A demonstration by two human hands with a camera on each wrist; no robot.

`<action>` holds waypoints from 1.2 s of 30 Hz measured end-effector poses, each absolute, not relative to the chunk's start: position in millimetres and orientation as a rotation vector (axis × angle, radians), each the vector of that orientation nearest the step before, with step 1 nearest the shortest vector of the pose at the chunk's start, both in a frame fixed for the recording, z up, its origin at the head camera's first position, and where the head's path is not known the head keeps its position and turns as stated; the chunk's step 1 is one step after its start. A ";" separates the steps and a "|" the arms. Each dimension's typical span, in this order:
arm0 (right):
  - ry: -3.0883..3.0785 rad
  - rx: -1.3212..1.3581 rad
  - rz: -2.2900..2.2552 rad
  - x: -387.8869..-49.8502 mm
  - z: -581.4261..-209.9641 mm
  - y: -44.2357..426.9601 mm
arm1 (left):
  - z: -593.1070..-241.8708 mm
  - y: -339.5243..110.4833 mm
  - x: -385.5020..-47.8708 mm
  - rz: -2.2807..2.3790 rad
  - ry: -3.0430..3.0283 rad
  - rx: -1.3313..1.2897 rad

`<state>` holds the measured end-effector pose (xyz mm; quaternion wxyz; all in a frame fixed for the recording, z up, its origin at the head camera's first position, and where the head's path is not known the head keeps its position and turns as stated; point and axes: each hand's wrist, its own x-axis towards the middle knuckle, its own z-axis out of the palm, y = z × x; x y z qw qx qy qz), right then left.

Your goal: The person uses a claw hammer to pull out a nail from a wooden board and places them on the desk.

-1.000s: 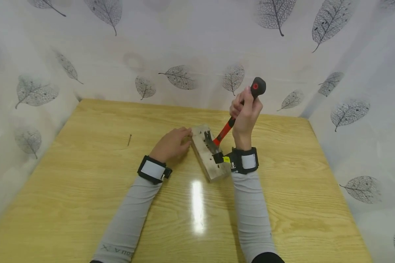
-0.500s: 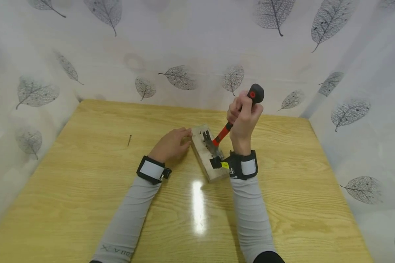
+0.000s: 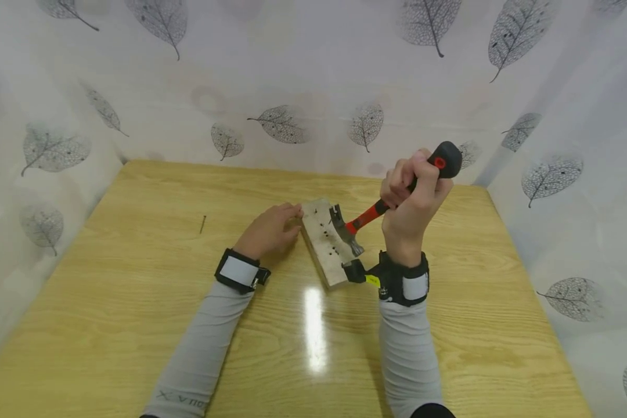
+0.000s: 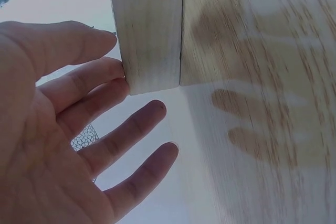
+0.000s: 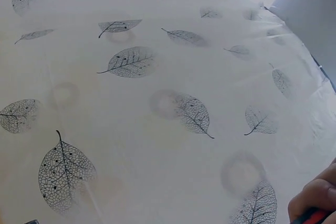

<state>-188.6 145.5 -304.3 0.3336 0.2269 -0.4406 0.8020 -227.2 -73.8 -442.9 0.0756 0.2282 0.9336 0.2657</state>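
A pale wooden block (image 3: 321,255) lies on the table, with several small dark nails or holes along its top. My left hand (image 3: 271,232) is at its far left corner. In the left wrist view, the thumb and two fingertips (image 4: 118,69) touch the block's edge (image 4: 149,35), while the other two fingers extend apart from it. My right hand (image 3: 415,203) grips the black end of a hammer's (image 3: 366,217) red and black handle. The claw hammer's head hangs over the block's right edge; whether it touches is unclear. In the right wrist view, only part of the hand (image 5: 317,198) shows at the corner.
A loose nail (image 3: 202,224) lies on the wooden table (image 3: 136,278), left of the left hand. A white curtain (image 3: 303,75) with leaf prints hangs behind the table and along both sides. Black cameras are strapped to both wrists.
My right hand has moved right and slightly down with the hammer, tilting the handle farther right. The hammer head has shifted right across the block. My left hand and the block stay nearly in place.
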 end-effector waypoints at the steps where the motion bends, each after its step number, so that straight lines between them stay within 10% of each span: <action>1: -1.146 0.598 2.092 -186.1 -302.2 145.7 | -443.7 -73.8 -227.2 0.798 2.801 0.685; 36: -1.135 0.656 2.097 -175.2 -293.0 139.4 | -424.5 -40.3 -214.3 1.411 2.720 1.026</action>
